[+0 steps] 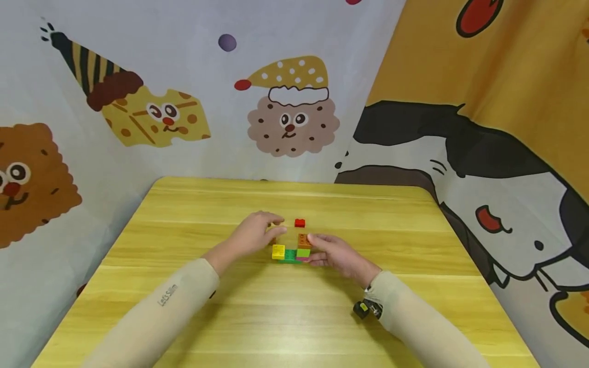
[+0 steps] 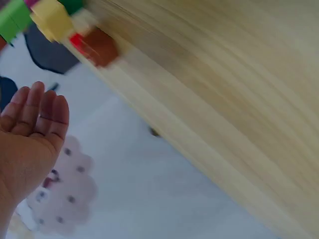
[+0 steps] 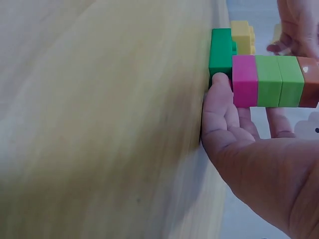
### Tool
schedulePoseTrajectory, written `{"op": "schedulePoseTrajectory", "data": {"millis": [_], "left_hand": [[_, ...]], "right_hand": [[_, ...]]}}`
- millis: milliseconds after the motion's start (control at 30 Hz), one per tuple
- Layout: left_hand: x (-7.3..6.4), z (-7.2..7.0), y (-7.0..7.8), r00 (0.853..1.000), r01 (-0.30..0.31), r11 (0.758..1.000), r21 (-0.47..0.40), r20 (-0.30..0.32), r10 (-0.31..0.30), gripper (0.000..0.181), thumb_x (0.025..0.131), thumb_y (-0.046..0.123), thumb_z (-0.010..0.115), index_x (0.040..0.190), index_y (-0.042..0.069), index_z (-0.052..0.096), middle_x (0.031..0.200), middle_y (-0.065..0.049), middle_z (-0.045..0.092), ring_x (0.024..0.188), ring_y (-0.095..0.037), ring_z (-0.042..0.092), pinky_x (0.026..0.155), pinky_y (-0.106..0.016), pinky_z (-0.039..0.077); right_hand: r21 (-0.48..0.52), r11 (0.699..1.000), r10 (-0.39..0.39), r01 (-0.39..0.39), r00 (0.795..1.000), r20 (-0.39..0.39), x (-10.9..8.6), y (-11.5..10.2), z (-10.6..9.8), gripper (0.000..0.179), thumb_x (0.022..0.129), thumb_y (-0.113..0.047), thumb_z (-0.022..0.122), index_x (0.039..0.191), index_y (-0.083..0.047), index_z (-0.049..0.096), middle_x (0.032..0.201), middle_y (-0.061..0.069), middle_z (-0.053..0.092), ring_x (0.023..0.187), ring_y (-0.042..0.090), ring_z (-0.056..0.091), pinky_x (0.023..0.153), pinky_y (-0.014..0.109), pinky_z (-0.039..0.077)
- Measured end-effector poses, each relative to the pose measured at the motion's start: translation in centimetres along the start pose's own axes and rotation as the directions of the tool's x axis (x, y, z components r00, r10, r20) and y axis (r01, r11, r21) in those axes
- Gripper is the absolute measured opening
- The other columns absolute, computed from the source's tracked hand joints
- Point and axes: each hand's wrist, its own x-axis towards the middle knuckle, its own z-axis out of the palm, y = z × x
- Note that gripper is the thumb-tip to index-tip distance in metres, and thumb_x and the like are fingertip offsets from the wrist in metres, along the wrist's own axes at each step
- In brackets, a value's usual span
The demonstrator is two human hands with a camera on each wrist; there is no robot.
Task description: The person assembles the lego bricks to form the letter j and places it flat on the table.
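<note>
A small toy-brick build stands on the table, with a green base brick (image 1: 290,255) along its bottom. At its left end is a yellow brick (image 1: 278,252). The right end rises as a stack: a magenta brick (image 3: 244,81), two lime green bricks (image 3: 269,81) and an orange-brown brick (image 1: 303,240) on top. My right hand (image 1: 340,254) holds this stack from the right, thumb at the top brick and fingers low by the base. Holding nothing, my left hand (image 1: 253,233) hovers left of the build, fingers loosely bent. Another brown brick (image 2: 101,47) lies behind the yellow one, partly hidden by that hand in the head view.
A red brick (image 1: 300,223) lies on the wooden table (image 1: 294,312) beyond the build. Behind the table's far edge hangs a printed cloth (image 1: 184,158) with cartoon figures. A small black device (image 1: 362,309) sits at the right wrist.
</note>
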Motion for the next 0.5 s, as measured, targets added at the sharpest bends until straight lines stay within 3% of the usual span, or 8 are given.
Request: {"op": "schedulePoseTrajectory", "data": {"millis": [133, 233, 333, 500], "left_hand": [[-0.9, -0.1, -2.1, 0.997, 0.076, 0.997, -0.02, 0.028, -0.076, 0.049, 0.101, 0.045, 0.059, 0.132, 0.008, 0.066, 0.124, -0.005, 0.07, 0.109, -0.024, 0.064, 0.094, -0.044, 0.053], [-1.7, 0.4, -2.7, 0.993, 0.098, 0.994, -0.047, 0.069, -0.094, 0.05, 0.099, 0.046, 0.063, 0.133, 0.01, 0.066, 0.124, -0.004, 0.07, 0.107, -0.021, 0.064, 0.093, -0.043, 0.053], [-2.2, 1.0, -2.9, 0.995, 0.063, 0.997, -0.049, 0.083, -0.059, 0.049, 0.095, 0.045, 0.069, 0.13, 0.011, 0.069, 0.119, -0.002, 0.071, 0.105, -0.02, 0.064, 0.092, -0.042, 0.053], [-2.6, 1.7, -2.6, 0.997, -0.019, 0.999, 0.031, 0.078, 0.017, 0.053, 0.087, 0.046, 0.078, 0.124, 0.009, 0.071, 0.111, -0.003, 0.071, 0.104, -0.022, 0.064, 0.092, -0.041, 0.052]], "right_hand": [[0.0, 1.0, -0.007, 0.007, 1.0, 0.008, -0.2, 0.3, -0.3, 0.082, 0.097, -0.065, 0.052, 0.145, 0.001, 0.047, 0.138, 0.019, 0.059, 0.116, 0.035, 0.065, 0.1, 0.046, 0.052], [-0.007, 1.0, -0.014, 0.014, 1.0, 0.013, -0.1, 0.4, -0.5, 0.08, 0.097, -0.066, 0.05, 0.143, 0.0, 0.05, 0.136, 0.017, 0.061, 0.117, 0.036, 0.064, 0.1, 0.046, 0.052], [-0.021, 1.0, -0.018, 0.019, 1.0, 0.017, 0.1, 0.3, -0.7, 0.076, 0.099, -0.064, 0.049, 0.141, -0.001, 0.053, 0.135, 0.017, 0.062, 0.116, 0.035, 0.064, 0.099, 0.045, 0.052], [-0.014, 1.0, -0.021, 0.021, 0.999, 0.024, 0.3, 0.5, -1.1, 0.074, 0.099, -0.063, 0.048, 0.138, 0.0, 0.054, 0.135, 0.018, 0.061, 0.115, 0.035, 0.064, 0.098, 0.044, 0.053]]}}
